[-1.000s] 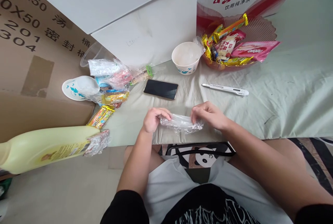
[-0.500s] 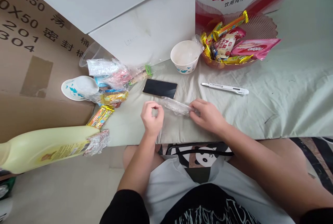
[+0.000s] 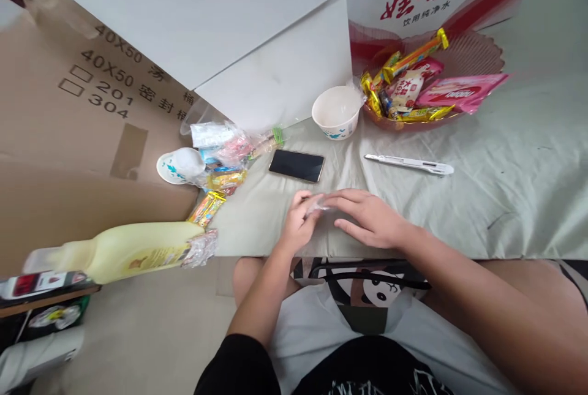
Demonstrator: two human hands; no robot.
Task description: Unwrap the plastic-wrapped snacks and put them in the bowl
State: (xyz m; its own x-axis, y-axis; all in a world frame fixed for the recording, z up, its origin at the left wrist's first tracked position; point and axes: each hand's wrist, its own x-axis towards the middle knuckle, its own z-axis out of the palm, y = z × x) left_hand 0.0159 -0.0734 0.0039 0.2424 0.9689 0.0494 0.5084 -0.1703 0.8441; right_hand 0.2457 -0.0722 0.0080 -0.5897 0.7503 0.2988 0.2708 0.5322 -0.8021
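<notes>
Bunching at the centre of the frame, the clear plastic film (image 3: pixel 316 207) now shows only as a small crumpled piece, where half a second ago it stretched long from the right hand toward the phone. The left hand (image 3: pixel 297 222) curls around it, seemingly pinching it; the right hand (image 3: pixel 370 218) has loosened, fingers spread, its fingertips beside the film, contact unclear. So the hold appears to have passed to the left, with the film more compact. Just above lies the phone (image 3: pixel 296 165); right of centre, the white cutter (image 3: pixel 408 164). Farther up stand the paper cup (image 3: pixel 335 114) and, upper right, the snack bowl (image 3: pixel 480 55).
</notes>
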